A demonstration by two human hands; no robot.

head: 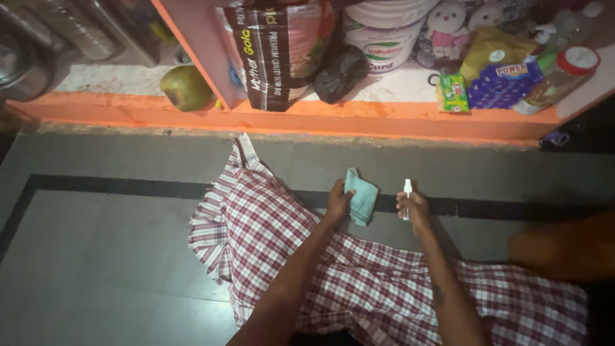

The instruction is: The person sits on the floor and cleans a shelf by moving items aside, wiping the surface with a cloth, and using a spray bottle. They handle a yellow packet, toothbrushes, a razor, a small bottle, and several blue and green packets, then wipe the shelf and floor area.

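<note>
My left hand grips a folded teal cloth, holding it just above the grey floor. To its right, my right hand is closed around a small white spray bottle whose nozzle points up. Both forearms reach forward over a red-and-white checked cloth that is spread across the floor and over my lap. The two hands are a short gap apart, near the dark stripe in the floor tiles.
An orange ledge runs along the back. On it stand a green coconut, a printed sack, a black bag, a white bucket, soft toys, packets and a red-capped jar. Steel vessels sit at far left.
</note>
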